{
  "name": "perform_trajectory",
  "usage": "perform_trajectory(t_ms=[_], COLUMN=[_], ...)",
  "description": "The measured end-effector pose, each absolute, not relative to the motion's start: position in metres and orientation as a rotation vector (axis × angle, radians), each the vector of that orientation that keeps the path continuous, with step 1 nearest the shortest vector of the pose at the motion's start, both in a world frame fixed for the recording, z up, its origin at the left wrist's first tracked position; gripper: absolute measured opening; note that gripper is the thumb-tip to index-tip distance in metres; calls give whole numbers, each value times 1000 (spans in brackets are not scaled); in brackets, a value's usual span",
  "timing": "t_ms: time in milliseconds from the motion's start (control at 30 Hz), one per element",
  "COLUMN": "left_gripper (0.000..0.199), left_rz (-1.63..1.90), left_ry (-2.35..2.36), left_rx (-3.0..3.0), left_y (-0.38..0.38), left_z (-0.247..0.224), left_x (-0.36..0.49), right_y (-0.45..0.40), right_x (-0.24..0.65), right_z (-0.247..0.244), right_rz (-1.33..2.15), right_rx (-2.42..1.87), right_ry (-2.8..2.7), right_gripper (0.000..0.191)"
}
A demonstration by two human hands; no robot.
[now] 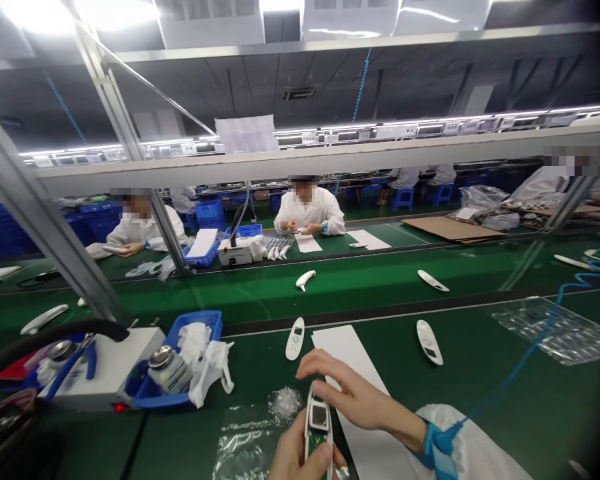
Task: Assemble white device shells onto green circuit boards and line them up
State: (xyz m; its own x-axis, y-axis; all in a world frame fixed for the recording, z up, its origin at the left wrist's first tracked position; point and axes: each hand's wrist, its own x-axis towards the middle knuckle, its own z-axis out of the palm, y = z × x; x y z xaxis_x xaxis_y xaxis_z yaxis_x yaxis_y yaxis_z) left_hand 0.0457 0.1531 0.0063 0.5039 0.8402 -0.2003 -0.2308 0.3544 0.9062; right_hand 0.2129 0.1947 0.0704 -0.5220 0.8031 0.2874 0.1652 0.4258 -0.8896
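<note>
My left hand point(300, 448) grips a white elongated device housing point(308, 427), with a small square display point(319, 415) and green circuit board showing in it. Over its upper end hovers my right hand point(345, 390), wearing a blue wrist strap point(437, 448). Its fingers are bent but apart, the thumb close to the housing's tip; I cannot tell if it touches. White paper point(347, 343) lies partly under my right hand. Just beyond are a white shell piece point(295, 339) and, to the right, another white shell point(429, 342) with a window opening.
At left, a blue tray point(195, 320) holds white cloths and a metal-capped bottle point(169, 367), near blue-handled pliers point(70, 370). Clear plastic bags point(240, 433) lie by my left hand. Beyond, a green conveyor point(370, 283) carries white parts. A coiled blue cord point(555, 307) hangs right. Co-workers sit opposite.
</note>
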Motion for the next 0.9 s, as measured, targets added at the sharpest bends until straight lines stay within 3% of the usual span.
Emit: perform_trajectory(t_ms=[133, 333, 700, 900], left_gripper=[77, 82, 73, 72], left_rz=[854, 864, 932, 1064], left_ry=[913, 1099, 1077, 1175], left_rx=[876, 971, 987, 971], left_y=[135, 120, 110, 107], left_z=[7, -3, -7, -8], left_x=[39, 37, 34, 28], right_y=[184, 168, 149, 130], right_x=[204, 193, 172, 164], right_z=[57, 46, 16, 24], right_rz=[1140, 1177, 432, 350], right_rx=[-921, -994, -959, -797], right_ry=[-1790, -1827, -2204, -2162], right_gripper=[28, 13, 19, 21])
